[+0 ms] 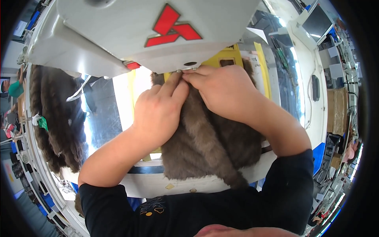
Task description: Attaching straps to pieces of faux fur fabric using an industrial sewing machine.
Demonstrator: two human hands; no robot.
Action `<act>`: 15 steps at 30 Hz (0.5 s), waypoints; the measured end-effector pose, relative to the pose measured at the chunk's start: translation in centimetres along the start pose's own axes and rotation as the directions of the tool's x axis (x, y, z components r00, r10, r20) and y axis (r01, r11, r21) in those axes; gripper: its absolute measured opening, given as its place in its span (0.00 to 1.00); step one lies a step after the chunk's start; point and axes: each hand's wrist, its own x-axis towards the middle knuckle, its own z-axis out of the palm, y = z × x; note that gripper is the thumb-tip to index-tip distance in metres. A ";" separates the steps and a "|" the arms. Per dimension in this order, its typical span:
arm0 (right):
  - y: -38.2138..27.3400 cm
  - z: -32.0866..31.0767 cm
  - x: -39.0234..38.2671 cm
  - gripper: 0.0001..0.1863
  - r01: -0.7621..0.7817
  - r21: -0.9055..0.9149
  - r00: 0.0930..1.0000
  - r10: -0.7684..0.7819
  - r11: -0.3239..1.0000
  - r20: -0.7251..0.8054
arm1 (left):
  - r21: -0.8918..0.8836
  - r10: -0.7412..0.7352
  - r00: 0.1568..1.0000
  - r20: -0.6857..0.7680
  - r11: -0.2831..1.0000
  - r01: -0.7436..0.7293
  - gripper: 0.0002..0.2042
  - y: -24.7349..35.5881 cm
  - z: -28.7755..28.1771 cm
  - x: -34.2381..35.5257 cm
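Observation:
Brown fur (205,134) lies under the white sewing machine head (98,35), with a long narrow strip running down over a wider piece to the front edge. My left hand (160,108) has its fingertips closed on the fur just below the machine's presser area. My right hand (225,91) grips the fur beside it, fingertips almost touching the left's at the metal parts. A yellow plate (233,53) shows behind the fur, partly covered. The exact point where the fingertips meet is small and partly hidden.
Dark fur strips (55,118) hang over the left side of the white table (150,183). Tweezers or a similar green tool (281,55) lie at right, near a monitor (316,21) and a cardboard piece (336,112). Other people (12,118) are at the far left.

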 end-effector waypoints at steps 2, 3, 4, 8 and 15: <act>-0.2 0.0 0.1 0.13 0.008 -0.038 1.000 -0.008 0.999 -0.001 | 0.002 0.001 1.000 0.006 1.000 -0.001 0.15 -0.1 -0.1 0.0; -0.2 -0.1 0.1 0.12 0.020 -0.076 1.000 -0.020 0.997 0.001 | 0.001 0.004 1.000 0.005 1.000 -0.004 0.15 -0.1 -0.1 0.1; -0.2 0.0 0.1 0.12 0.018 -0.075 1.000 -0.019 0.997 -0.001 | 0.000 0.007 1.000 0.004 1.000 -0.007 0.15 -0.1 -0.1 0.1; -0.3 0.0 0.0 0.10 0.040 -0.124 0.999 -0.040 0.992 0.005 | -0.008 0.006 1.000 0.011 1.000 -0.006 0.15 -0.2 0.0 0.1; -0.3 0.1 0.2 0.07 0.030 -0.094 0.999 -0.031 0.995 -0.013 | -0.052 0.016 1.000 -0.005 0.999 -0.017 0.16 -0.3 0.0 0.4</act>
